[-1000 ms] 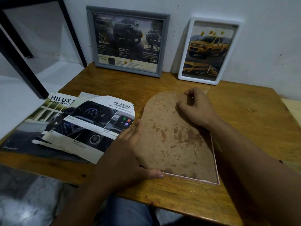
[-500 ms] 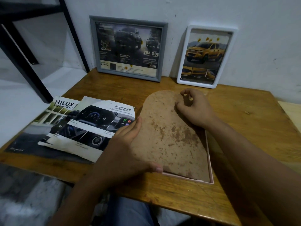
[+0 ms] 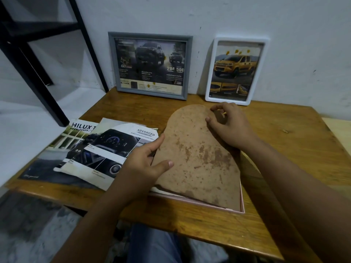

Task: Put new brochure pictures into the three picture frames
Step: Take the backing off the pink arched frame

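Now the backing board (image 3: 197, 158) tilts up out of the pink frame (image 3: 242, 203) on the bench (image 3: 296, 141).
Its long axis runs away from the person; the left hand (image 3: 146, 162) grips its left edge, the right hand (image 3: 229, 124) pinches its far top, both equally near.

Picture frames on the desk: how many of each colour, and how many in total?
Grey frame, leaning on the wall: 1
White frame, leaning on the wall: 1
Pink frame, lying face down under the brown backing board: 1
Total: 3
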